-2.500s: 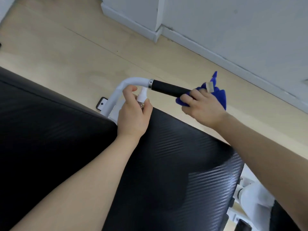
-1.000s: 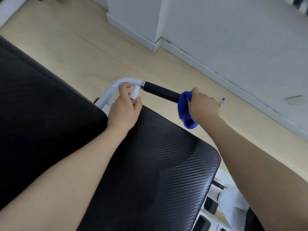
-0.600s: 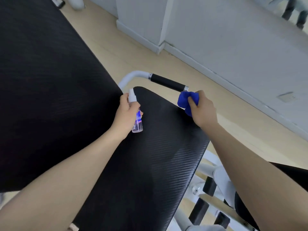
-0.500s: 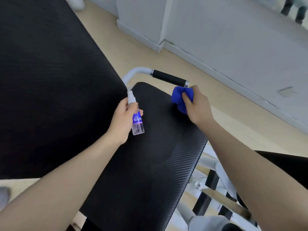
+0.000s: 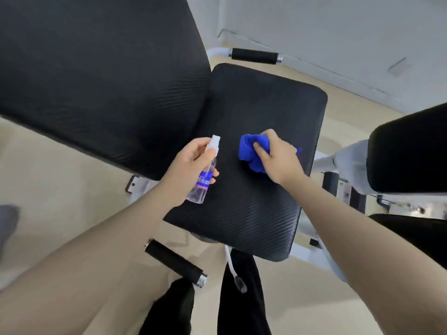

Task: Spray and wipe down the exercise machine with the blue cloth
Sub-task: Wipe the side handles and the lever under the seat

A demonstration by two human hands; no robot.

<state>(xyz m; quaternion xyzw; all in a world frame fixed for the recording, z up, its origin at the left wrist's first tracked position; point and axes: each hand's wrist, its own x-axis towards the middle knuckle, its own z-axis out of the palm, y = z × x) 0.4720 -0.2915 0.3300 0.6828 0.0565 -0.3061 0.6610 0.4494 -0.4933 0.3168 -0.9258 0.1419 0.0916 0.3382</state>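
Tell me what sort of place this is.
Probably a gym or home workout room: a padded black seat with a backrest, foam-gripped handles on a white frame, and a bare wood-look floor by a plain wall.

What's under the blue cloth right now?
The black seat pad lies under the blue cloth, which the right hand grips. The patch of pad directly beneath the cloth is covered.

The seat pad is lying at the frame's centre, with the back pad filling the upper left. On the seat, the cloth is being pressed by the right hand — just left of it, the spray bottle is being held by the left hand. One handle is sitting above the seat — another handle below it.
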